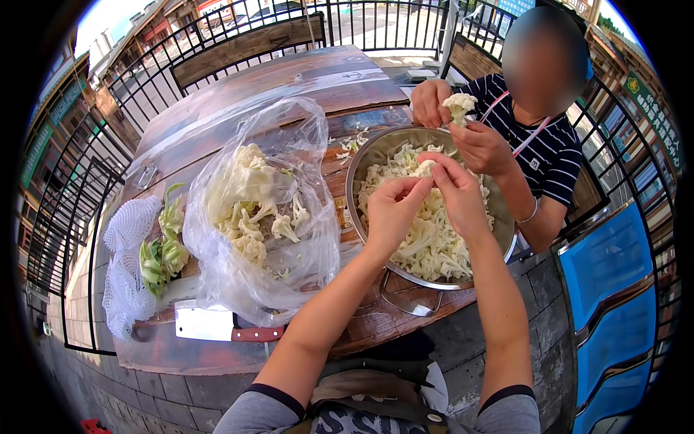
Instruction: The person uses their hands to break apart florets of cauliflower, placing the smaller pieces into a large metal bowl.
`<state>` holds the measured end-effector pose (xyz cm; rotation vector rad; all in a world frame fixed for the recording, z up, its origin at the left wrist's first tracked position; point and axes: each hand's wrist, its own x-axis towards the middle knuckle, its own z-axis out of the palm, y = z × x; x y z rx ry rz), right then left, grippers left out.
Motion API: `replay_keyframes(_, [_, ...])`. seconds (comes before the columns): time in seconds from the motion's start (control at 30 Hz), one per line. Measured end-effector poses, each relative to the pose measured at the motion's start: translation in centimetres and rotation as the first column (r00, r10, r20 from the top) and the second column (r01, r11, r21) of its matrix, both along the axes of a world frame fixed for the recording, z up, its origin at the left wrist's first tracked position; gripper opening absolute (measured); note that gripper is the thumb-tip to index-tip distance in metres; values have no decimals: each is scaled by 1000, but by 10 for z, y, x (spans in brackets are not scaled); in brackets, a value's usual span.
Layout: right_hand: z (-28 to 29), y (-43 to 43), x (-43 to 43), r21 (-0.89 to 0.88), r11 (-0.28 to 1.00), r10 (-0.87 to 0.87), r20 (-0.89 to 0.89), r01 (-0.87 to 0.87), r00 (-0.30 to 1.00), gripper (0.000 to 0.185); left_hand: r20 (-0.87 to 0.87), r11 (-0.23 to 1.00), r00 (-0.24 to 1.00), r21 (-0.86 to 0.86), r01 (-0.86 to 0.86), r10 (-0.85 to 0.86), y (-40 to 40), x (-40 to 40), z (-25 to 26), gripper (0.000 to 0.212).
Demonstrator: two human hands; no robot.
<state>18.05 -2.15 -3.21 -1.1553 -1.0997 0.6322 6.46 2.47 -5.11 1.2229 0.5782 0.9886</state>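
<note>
Over a wide steel basin (pixel 505 238) my two hands meet at a small cauliflower floret (pixel 424 168). The fingertips of my left hand (pixel 394 209) pinch it from the near left. My right hand (pixel 458 192) grips it from the right, and the fingers partly cover it. Beneath them, the basin holds a heap of broken cauliflower florets (pixel 434 244). To the left, a clear plastic bag (pixel 303 266) lies spread open with a large cauliflower piece (pixel 252 168) and several florets (pixel 252 249) inside.
Across the basin, a person's hands (pixel 477 144) hold a cauliflower piece (pixel 460 106). A cleaver (pixel 206 322) with a red-brown handle lies near the front edge of the wooden table (pixel 184 355). White foam netting (pixel 127 260) and cauliflower leaves (pixel 162 257) lie at left. Blue chairs (pixel 607 266) stand at right.
</note>
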Motion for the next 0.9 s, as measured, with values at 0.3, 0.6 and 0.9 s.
replay_keyframes(0.3, [8,-5,-3,-78,994,71,4,-70,998,21,-7,994,1000,-113,3,-4,1,-4,6,16])
replay_keyframes(0.6, [1,-6,-1,-40,997,-46,267,59,963,18,-7,994,1000,-108,-5,4,5,0,-4,13])
replay_keyframes(0.9, [-2,-3,1,-85,987,110,-280,-138,954,21,170,958,981,-253,133,-91,10,-4,0,9])
